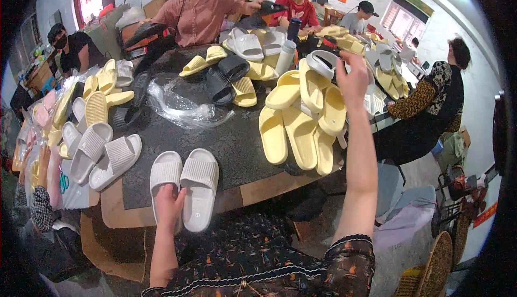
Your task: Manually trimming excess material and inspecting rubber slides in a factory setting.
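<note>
Closest to the lens is the wearer's own dark patterned blouse (pixel 242 267), white trim and all, right up against the near side of the bench (pixel 269 187). From the head view, the grey slide pair is just ahead and off to the left: left grey slide (pixel 165 172) and right grey slide (pixel 200 192), side by side, long axes running roughly away from the body, toes out, heels sticking past the bench edge. The left hand (pixel 169 203) is way nearer to them, closed on the left slide with its thumb up by the right one's inner side. The right hand (pixel 354 79) is well apart from it, stretched far out over the right end, fingers bent beside a light grey slide (pixel 321 64) sitting on the yellow slides (pixel 299 138). Can't tell if it's actually gripping that one, tbh. As for elbow room, there's a decent stretch of dark mat (pixel 242 146) between the pair and the yellow heap; tighter on the left, with more grey slides (pixel 114 160) nearby, and a clear plastic bag (pixel 183 106) lies beyond the toes.
</note>
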The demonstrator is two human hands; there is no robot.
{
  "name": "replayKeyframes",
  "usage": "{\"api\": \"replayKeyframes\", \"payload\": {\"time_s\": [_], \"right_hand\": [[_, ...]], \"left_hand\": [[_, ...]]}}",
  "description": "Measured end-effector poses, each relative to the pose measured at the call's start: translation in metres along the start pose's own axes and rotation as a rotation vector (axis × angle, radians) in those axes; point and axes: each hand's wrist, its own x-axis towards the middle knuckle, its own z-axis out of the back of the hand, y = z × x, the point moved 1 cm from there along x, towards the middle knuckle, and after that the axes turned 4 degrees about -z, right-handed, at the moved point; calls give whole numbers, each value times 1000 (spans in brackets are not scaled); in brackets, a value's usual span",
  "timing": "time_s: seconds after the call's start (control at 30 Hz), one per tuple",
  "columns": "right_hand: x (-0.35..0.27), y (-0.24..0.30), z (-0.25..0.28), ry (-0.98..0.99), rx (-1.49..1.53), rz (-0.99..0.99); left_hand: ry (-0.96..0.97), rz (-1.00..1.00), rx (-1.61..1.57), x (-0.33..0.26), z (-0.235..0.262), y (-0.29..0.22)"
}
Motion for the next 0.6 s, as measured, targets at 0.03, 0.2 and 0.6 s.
{"api": "replayKeyframes", "payload": {"time_s": [0.03, 0.2, 0.6], "right_hand": [[-18, 14, 4, -2, -5, -3], [-87, 15, 30, -253, -492, -32], [-122, -136, 24, -47, -167, -588]], "left_hand": [[4, -5, 0, 0, -2, 2], [-43, -11, 55, -2, -8, 9], [-43, -3, 55, -1, -4, -3]]}}
